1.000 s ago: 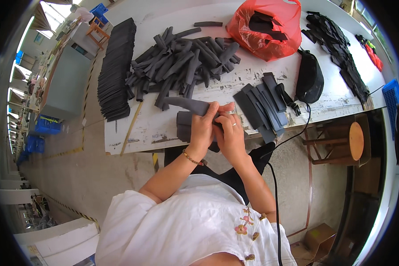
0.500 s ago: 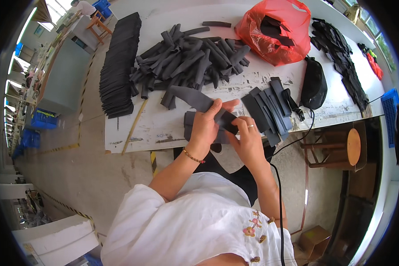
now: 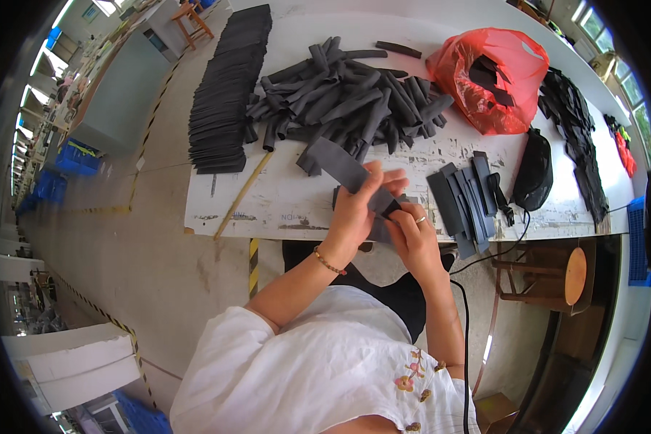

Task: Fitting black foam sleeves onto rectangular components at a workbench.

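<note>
My left hand grips a dark grey fabric strip between thumb and fingers, just above the table's near edge. One end of the strip stretches up toward a heap of rolled dark tubes. Its lower end is pinched by my right hand, which wears a ring. Partly hidden beneath my hands, more dark fabric lies at the table edge. To the right of my hands, several flat dark strips overlap one another.
A long fanned stack of dark pieces runs along the left side. Beyond the strips sit a black pouch and a red plastic bag. A yellowish stick lies near the left edge. A wooden stool stands at right.
The whole view has shifted, so the table and its contents appear farther right. Both hands still hold the strip, with only slight finger movement.
</note>
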Motion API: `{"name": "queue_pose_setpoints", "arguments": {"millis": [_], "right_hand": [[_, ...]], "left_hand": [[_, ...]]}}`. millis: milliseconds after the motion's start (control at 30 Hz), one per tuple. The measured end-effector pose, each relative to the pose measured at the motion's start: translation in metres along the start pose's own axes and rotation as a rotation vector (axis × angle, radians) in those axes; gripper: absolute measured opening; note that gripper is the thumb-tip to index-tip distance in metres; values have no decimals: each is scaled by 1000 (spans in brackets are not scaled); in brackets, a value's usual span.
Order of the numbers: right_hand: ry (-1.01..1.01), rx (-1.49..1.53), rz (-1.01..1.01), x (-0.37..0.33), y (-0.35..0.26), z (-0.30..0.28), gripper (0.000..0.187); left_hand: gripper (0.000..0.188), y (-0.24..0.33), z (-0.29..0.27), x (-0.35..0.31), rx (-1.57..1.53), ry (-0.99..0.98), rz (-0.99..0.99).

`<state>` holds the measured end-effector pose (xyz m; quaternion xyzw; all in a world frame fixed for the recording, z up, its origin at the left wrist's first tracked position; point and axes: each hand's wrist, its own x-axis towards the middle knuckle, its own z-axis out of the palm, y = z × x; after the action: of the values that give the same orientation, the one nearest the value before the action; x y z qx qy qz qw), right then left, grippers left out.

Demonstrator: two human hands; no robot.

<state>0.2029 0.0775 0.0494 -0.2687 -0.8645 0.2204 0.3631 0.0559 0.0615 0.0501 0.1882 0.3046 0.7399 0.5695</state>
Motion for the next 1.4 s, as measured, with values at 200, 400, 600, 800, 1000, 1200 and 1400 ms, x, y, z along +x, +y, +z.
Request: {"name": "queue_pose_setpoints", "arguments": {"millis": [200,400,600,800,1000,1200,1400], "right_hand": [[25,-8,-89,12,3,-4,22],[44,3,-81,18,4,-4,20],[32,18,-80,21,3,2,20],[14,45,-22,19,4,5,20],[232,616,454,13,-4,33,15],[482,1010,672,21,-24,20,9],[451,271,230,14,-9,19,13]], "left_hand": [[27,17,5,9,-83,160,176],[27,3,8,7,-117,135,155],[28,-2,4,5,-126,152,191],[31,-1,-2,5,-144,154,178],[35,3,-6,5,-140,104,192],[35,12,-12,8,-210,-91,226],[23,19,-41,9,61,188,170]]}}
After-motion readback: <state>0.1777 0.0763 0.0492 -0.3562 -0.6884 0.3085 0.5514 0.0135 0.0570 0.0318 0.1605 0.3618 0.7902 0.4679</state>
